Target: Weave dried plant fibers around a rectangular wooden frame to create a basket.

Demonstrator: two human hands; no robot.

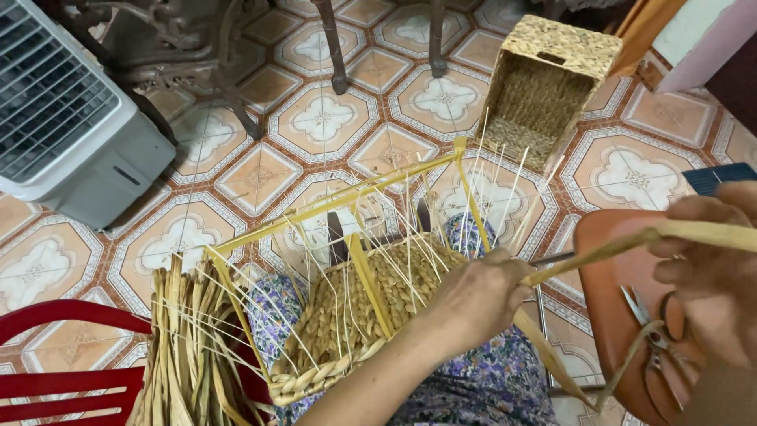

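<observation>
A half-woven straw basket [355, 315] on a yellow wire frame [339, 201] rests on my lap, over a purple flowered dress. Thin white stakes stick up from its woven walls. My left hand [477, 296] presses on the basket's right rim and pinches a flat straw strand [591, 252] where it leaves the weave. That strand runs taut to the right into my right hand [710, 252], which is closed around it above an orange plastic stool [607, 315].
A finished straw basket [544, 87] lies tipped on the tiled floor ahead. A grey air cooler [63, 102] stands at left, a red chair [55, 355] bottom left with a straw bundle [181, 355] beside it. Scissors [643, 315] lie on the stool.
</observation>
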